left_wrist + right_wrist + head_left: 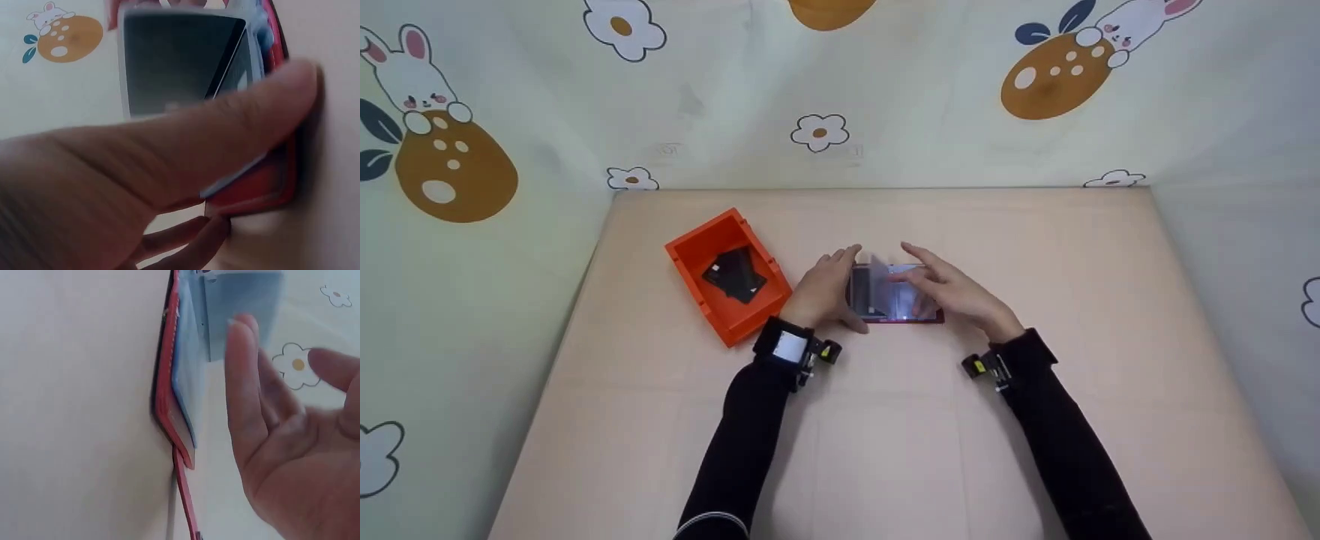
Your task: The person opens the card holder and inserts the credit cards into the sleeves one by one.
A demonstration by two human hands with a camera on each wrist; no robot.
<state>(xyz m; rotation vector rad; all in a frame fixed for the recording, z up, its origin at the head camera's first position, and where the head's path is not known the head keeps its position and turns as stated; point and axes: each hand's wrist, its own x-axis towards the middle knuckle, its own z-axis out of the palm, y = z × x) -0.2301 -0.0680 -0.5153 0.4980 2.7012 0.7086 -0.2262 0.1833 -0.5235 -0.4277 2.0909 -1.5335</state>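
A red card holder (906,322) with clear plastic sleeves lies opened flat on the table. One clear sleeve (879,288) stands up from its middle; in the left wrist view a dark card (169,62) shows through that sleeve. My left hand (819,294) grips the holder's left end, thumb along the near side and fingers at the far side. Over the right half hovers my right hand (956,292), its fingers loosely bent beside the raised sleeve and holding nothing. In the right wrist view the fingertips (242,332) appear close to the sleeve; contact cannot be told.
An orange bin (690,289) stands left of the holder, close to my left wrist, with several black cards (735,274) inside. A pale cloth covers the table (885,442). Behind it hangs a printed curtain (720,112). A red strap (184,495) extends from the holder's end.
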